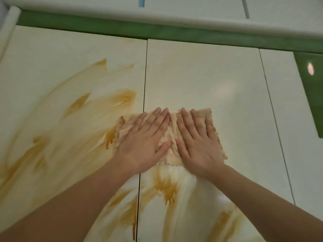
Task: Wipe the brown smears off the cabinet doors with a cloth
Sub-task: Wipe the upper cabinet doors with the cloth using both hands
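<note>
Left hand [146,137] and right hand [195,138] flat, fingers straight, pressing cloth [170,137] on middle cabinet door [201,75], left edge over seam. Heaviest brown smears [78,103] lie left on left door [52,49]; left hand nearer. More streaks just below cloth.

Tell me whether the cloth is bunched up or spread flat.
Spread flat. The cloth lies open against the cabinet doors, with the left hand and right hand pressing it, fingers straight.
</note>
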